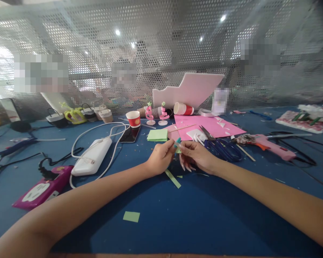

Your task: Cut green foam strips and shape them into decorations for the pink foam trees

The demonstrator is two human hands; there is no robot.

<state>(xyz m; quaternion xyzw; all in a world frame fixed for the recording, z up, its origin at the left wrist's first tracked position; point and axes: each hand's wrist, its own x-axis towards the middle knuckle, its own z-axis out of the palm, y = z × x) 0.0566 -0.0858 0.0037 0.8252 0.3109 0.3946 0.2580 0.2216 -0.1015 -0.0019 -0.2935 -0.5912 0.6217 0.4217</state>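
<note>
My left hand [160, 156] and my right hand [195, 153] meet at the middle of the blue table, fingertips pinched together. Between them is a small piece of light green paper [178, 150], mostly covered by the fingers. A teal tip shows above it; what it belongs to is unclear. Just below the hands lies a green paper strip [173, 178]. A stack of green paper [157, 135] sits beyond my left hand, and blue-handled scissors [223, 147] rest beside my right wrist. Nearer the front edge lies a loose green rectangle [131, 216].
A pink glue gun [276, 146] lies at right. Pink sheets [204, 125], a red paper cup [133, 119] and two pink spiral ornaments [163, 114] stand behind. At left are a phone [130, 134], a white power bank [93, 157], cables and a magenta power strip [44, 188].
</note>
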